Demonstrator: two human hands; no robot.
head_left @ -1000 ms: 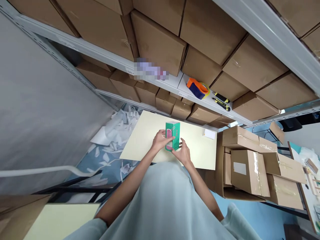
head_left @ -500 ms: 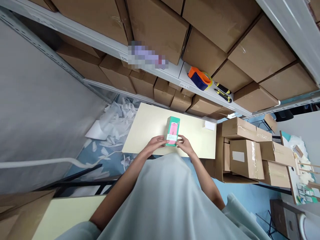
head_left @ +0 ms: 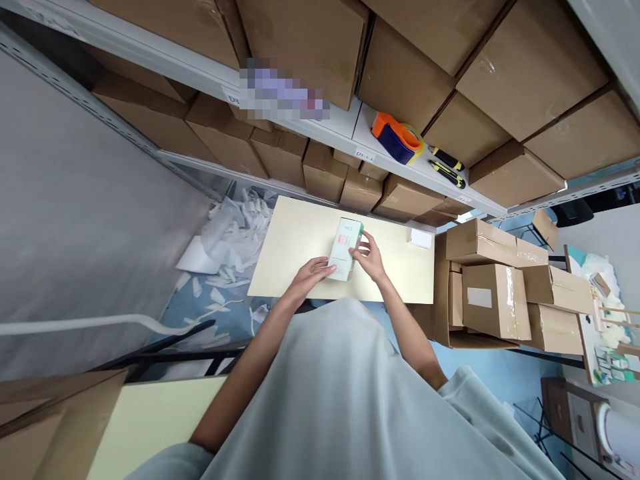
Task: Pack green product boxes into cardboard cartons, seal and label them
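A small product box [head_left: 342, 257] is held above the pale tabletop [head_left: 295, 230], slightly tilted. Its white face with pinkish print is toward me, and a green and pink side shows along its right edge. My left hand [head_left: 311, 275] grips the lower left corner, thumb on the front face. On the right edge, my right hand [head_left: 369, 257] holds the box between thumb and fingers. Part of the fingers of both hands is hidden behind the box.
A white block of paper [head_left: 421, 238] lies at the table's right end. Cardboard boxes [head_left: 495, 300] are stacked to the right. Beyond the table, a shelf carries an orange and blue tape dispenser [head_left: 397, 138] and two utility knives [head_left: 447, 167]. Crumpled white paper [head_left: 227, 233] covers the floor at left.
The box has been turned, so its white printed face shows instead of the green and pink one. My right hand has moved up along its right side. The view has shifted slightly.
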